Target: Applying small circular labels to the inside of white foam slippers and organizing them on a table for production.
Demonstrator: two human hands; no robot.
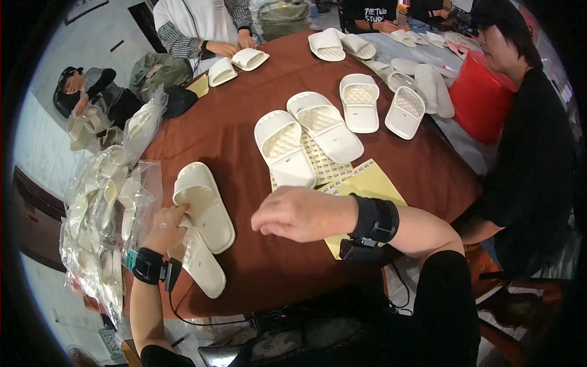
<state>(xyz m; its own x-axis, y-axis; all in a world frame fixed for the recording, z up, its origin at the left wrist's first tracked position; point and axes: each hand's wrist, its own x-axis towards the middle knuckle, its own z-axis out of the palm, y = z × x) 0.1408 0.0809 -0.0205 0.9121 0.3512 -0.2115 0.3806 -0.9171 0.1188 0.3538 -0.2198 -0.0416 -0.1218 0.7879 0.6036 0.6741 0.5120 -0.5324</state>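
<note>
My left hand [166, 230] is closed at the strap end of a white slide slipper [205, 269], at the table's left front. Its mate, another white slipper [206, 205], lies beside it, against my fingers. A small round sticker [162, 226] is on the back of this hand. Above the brown cloth, right of that pair, my right hand [299, 214] has its fingers curled together; whatever is in them is too small or hidden to make out. Just beyond it a pair of white slippers [287, 170] rests on a yellow sheet of small round labels [321, 158].
Clear plastic bags of white slippers [101, 208] crowd the left edge. Another yellow sheet [373, 177] lies under my right forearm. More slippers [359, 113] stand at the back right, near a red bin [480, 101]. Co-workers sit around the brown-covered table [226, 116].
</note>
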